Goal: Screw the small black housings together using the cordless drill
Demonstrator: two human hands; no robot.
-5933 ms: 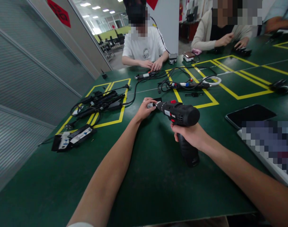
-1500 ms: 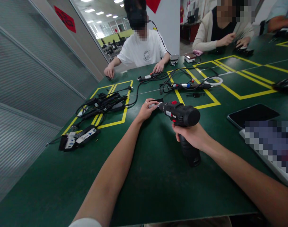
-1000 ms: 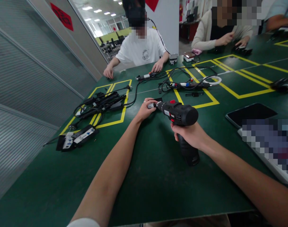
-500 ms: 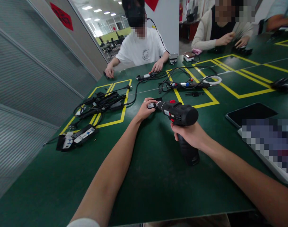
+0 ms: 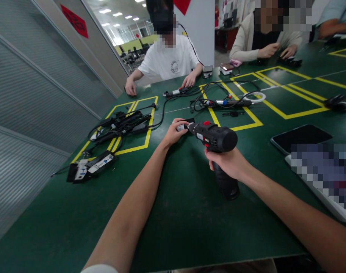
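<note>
Across one green table (image 5: 173,227), one drill (image 5: 219,138) at one o'clock has barely shifted in the right hand's (image 5: 228,162) closed grip, its tip (image 5: 190,127) still at one small silvery piece (image 5: 181,128) pinched by the left hand (image 5: 174,133) at twelve, so both stay lined up. I can't number the tangled cords (image 5: 120,128) at ten, but count one dark phone (image 5: 302,138) at two.

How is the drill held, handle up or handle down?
Handle down: the drill is in the right hand, its handle below its body.
</note>
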